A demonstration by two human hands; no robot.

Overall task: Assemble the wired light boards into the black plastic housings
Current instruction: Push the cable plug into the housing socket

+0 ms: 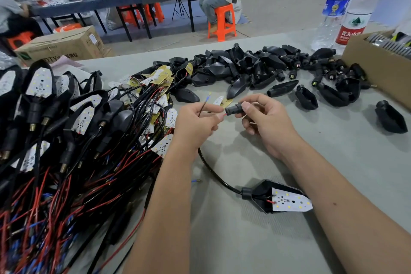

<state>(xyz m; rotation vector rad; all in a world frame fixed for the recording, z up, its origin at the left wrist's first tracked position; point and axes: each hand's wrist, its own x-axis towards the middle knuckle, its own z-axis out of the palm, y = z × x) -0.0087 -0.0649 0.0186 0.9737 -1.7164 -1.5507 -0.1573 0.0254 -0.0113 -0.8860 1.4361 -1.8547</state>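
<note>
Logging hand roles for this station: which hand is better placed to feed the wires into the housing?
Left. The left hand already pinches the wires beside the housing opening; the right hand is busy holding it.

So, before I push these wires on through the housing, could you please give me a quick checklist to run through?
1. Housing gripped: ok. The right hand holds the black housing by its neck.
2. Wires in hand: ok. The left hand pinches the wires, whose ends stick up past the fingers.
3. Wires lined up with the neck: ok. A red wire meets the neck's mouth.
4. Wires already inside the neck: cannot tell; the fingers hide the entry.
5. Light board ready behind the housing: ok. A yellow-backed board shows just past it.
6. Table in front: not ok. A finished unit and its cable lie under the hands.
</note>
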